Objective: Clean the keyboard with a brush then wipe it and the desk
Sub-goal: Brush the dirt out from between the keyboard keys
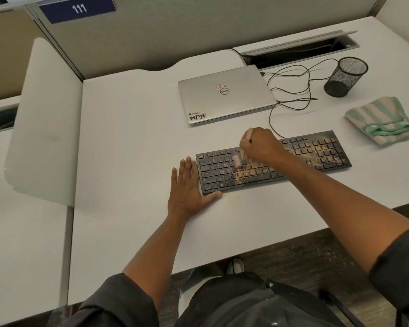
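A black keyboard [316, 154] lies on the white desk [132, 138], dusted with tan crumbs over its middle and right keys. My right hand [260, 143] grips a small wooden-handled brush [237, 161], whose blurred bristles touch the keys left of centre. My left hand [187, 187] lies flat on the desk with straight fingers, pressed against the keyboard's left end, the thumb along its front corner. A folded green-and-white striped cloth [380, 119] rests on the desk at the right, behind the keyboard.
A shut silver laptop [224, 93] sits behind the keyboard, black cables [291, 88] looping from it toward a cable slot [300, 50]. A black mesh cup [346, 76] stands at the back right. A grey partition [151, 31] walls the back; the desk's front edge is near my body.
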Available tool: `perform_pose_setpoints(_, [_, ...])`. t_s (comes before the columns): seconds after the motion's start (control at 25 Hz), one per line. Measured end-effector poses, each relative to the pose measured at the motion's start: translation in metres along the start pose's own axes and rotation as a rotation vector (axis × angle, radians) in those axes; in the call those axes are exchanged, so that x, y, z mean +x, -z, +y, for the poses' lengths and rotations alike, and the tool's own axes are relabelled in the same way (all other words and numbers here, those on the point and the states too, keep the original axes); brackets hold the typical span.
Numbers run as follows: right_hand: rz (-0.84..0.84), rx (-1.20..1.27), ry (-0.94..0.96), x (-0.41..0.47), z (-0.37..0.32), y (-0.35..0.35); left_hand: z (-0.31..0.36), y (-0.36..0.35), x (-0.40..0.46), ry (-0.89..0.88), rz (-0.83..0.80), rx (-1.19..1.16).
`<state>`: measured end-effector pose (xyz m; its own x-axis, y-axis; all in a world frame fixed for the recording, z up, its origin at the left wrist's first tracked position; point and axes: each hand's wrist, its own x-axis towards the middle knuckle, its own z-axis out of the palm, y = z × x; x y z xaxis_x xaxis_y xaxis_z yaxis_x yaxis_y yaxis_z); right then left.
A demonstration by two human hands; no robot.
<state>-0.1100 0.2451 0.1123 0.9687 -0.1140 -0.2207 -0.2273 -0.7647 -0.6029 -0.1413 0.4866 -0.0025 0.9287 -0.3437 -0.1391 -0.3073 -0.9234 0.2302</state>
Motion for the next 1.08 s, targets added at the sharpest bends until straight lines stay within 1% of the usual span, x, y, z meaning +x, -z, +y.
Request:
perform_pose_setpoints(0.08, [-0.035, -0.066, -0.026, 0.000, 0.001, 0.004, -0.001, 0.000, 0.000, 0.002, 0.001, -0.004])
perform_pose_setpoints(0.12, [-0.018, -0.069, -0.013, 0.000, -0.003, 0.005, -0.001, 0.000, 0.000, 0.001, 0.002, -0.005])
perform_pose_setpoints(0.2, [0.031, -0.010, 0.050, -0.001, -0.011, 0.003, -0.001, 0.000, 0.000, 0.001, 0.005, -0.009])
perform_pose_setpoints(0.28, [0.013, 0.025, 0.071, -0.008, -0.017, -0.006, -0.001, 0.000, 0.000, 0.002, 0.003, -0.009])
perform_pose_setpoints(0.48, [-0.021, -0.221, 0.016, -0.018, -0.007, -0.016, 0.000, -0.001, 0.000, 0.008, -0.001, -0.014])
perform_pose_setpoints(0.56, [0.024, -0.183, 0.019, -0.017, -0.008, -0.012, 0.000, -0.001, 0.000, 0.009, -0.001, -0.014])
perform_pose_setpoints(0.64, [0.075, -0.079, 0.032, -0.017, -0.009, -0.010, -0.001, -0.001, 0.000, 0.003, 0.004, -0.015])
perform_pose_setpoints(0.72, [0.054, -0.030, 0.053, -0.019, -0.010, -0.012, -0.001, -0.001, -0.001, -0.003, 0.003, -0.017])
perform_pose_setpoints(0.76, [0.016, -0.051, 0.061, -0.020, -0.009, -0.014, -0.001, -0.001, -0.001, -0.001, 0.002, -0.019])
perform_pose_setpoints(0.88, [-0.091, -0.231, 0.065, -0.021, -0.009, -0.015, -0.001, 0.000, -0.001, 0.000, 0.004, -0.017])
perform_pose_setpoints(0.92, [-0.087, -0.221, 0.073, -0.021, -0.010, -0.013, -0.001, 0.000, 0.000, -0.001, 0.004, -0.019])
perform_pose_setpoints(1.04, [-0.017, -0.044, 0.137, -0.025, -0.013, -0.014, 0.000, 0.001, 0.000, -0.002, -0.004, -0.021])
perform_pose_setpoints(1.08, [-0.014, -0.037, 0.153, -0.029, -0.014, -0.017, 0.000, 0.001, -0.001, -0.002, -0.003, -0.020])
